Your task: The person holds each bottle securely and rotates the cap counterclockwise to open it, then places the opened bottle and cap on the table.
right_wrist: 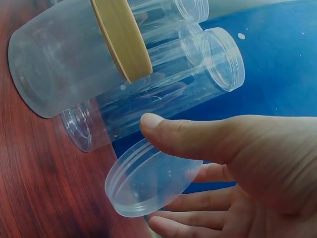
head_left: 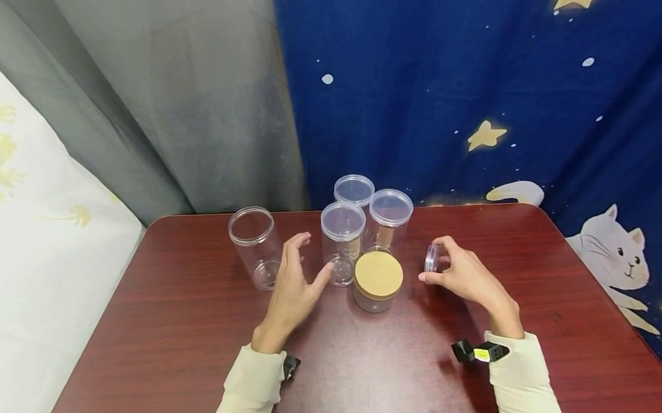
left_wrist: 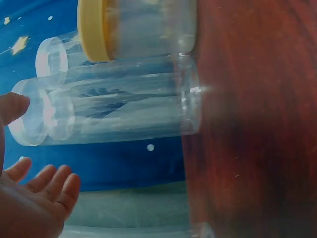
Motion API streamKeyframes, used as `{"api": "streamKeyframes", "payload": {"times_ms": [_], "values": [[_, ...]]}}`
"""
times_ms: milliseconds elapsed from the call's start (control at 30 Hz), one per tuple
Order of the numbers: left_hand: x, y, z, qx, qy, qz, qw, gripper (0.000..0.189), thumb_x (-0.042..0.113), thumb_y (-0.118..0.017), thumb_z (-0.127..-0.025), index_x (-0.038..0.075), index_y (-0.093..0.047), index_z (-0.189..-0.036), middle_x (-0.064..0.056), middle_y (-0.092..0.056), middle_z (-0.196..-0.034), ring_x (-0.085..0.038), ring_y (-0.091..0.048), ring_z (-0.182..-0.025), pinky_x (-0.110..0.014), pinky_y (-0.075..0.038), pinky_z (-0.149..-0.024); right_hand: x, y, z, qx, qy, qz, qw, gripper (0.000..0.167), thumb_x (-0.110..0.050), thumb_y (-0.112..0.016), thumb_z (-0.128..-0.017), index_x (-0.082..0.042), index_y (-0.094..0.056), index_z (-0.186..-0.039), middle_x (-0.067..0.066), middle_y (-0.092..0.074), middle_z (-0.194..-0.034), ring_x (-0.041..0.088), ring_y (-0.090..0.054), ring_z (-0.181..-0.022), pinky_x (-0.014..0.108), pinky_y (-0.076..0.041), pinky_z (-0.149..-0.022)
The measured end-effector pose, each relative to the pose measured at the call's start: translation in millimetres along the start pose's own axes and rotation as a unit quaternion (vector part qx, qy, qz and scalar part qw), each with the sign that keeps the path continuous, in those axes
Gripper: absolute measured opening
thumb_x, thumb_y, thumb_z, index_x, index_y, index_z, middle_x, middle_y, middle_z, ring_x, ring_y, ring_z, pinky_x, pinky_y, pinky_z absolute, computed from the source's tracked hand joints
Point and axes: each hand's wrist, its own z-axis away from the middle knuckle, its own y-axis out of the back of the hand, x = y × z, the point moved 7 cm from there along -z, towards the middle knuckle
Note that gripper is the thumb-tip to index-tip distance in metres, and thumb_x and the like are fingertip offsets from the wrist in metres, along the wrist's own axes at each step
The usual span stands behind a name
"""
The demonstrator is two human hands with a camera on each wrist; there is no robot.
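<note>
My right hand (head_left: 469,276) pinches a clear round plastic lid (right_wrist: 143,186) on edge between thumb and fingers, to the right of the jars. In the head view, my left hand (head_left: 293,289) has its thumb and fingers spread apart and holds nothing. Its thumb comes close to a tall clear jar with a clear lid (head_left: 343,221), while its back overlaps a tall lidless jar (head_left: 253,251) on the left. Between the hands stands a short frosted jar with a yellow lid (head_left: 378,276).
Two more tall jars stand behind: a right-hand jar (head_left: 390,208) and a rear jar (head_left: 354,190), both with clear lids. The dark red wooden table (head_left: 351,380) ends at a curtain (head_left: 370,104) just behind the jars.
</note>
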Motion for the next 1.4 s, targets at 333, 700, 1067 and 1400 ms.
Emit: {"api": "streamKeyframes", "payload": {"times_ms": [333,700,1067,1400], "values": [[-19.6,-11.0,3.6,-0.038,0.089,-0.003,0.9953,0.079,0.023,-0.078,-0.085,0.003,-0.032,-0.146,-0.020,-0.045,-0.141,-0.036,-0.049,-0.129,-0.050,-0.047,-0.101,1,-9,-1.2,-0.028,-0.006,-0.032,0.9991,0.065,-0.027,-0.083,-0.080,-0.003,-0.041,-0.124,0.032,-0.061,-0.123,0.043,-0.063,-0.114,0.055,-0.049,-0.096],[-42.0,-28.9,2.3,-0.087,0.151,0.002,0.9846,0.086,0.035,-0.078,-0.085,0.010,-0.027,-0.150,-0.016,-0.041,-0.149,-0.033,-0.043,-0.137,-0.051,-0.041,-0.108,9,-15,-2.5,-0.040,-0.022,-0.045,0.9980,0.069,-0.033,-0.084,-0.079,-0.002,-0.041,-0.124,0.034,-0.057,-0.129,0.046,-0.056,-0.123,0.057,-0.045,-0.101],[-40.9,-42.4,-1.6,-0.099,0.147,0.045,0.9831,0.089,0.031,-0.080,-0.084,0.011,-0.024,-0.151,-0.016,-0.046,-0.148,-0.029,-0.046,-0.136,-0.050,-0.036,-0.112,13,-24,-6.6,-0.053,-0.028,-0.039,0.9974,0.068,-0.031,-0.084,-0.079,-0.003,-0.040,-0.123,0.031,-0.060,-0.124,0.044,-0.059,-0.118,0.057,-0.048,-0.098],[-35.4,-40.4,-7.8,-0.076,0.128,0.041,0.9879,0.094,0.028,-0.084,-0.080,0.004,-0.027,-0.150,-0.019,-0.045,-0.145,-0.032,-0.047,-0.134,-0.051,-0.039,-0.110,20,-19,-7.0,-0.051,-0.018,-0.006,0.9985,0.089,-0.036,-0.084,-0.079,0.007,-0.037,-0.141,0.028,-0.062,-0.119,0.037,-0.063,-0.106,0.052,-0.051,-0.090]]}}
